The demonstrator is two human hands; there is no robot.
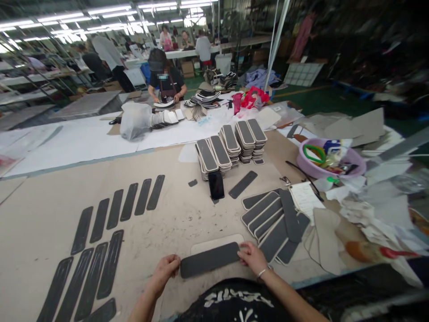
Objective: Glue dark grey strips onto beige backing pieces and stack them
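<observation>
Between my two hands, close to my body, is a dark grey oblong strip [210,260] with rounded corners. My left hand [168,267] pinches its left end, and the fingers of my right hand [252,256] are closed on its right end. A light beige piece of similar outline [216,243] lies on the table just beyond, partly covered by the strip. To the right of my right hand, a fanned heap of dark strips with pale borders [271,214] rests on the table. Two rows of dark strips [114,209] are laid out on the left.
Stacks of pale-edged strips [221,152] stand farther back, with a black phone [216,185] before them. A lilac basin [330,172] and a notepad [305,199] are at the right. An orange-handled tool [363,252] lies near the right edge. A co-worker [166,82] sits across the table.
</observation>
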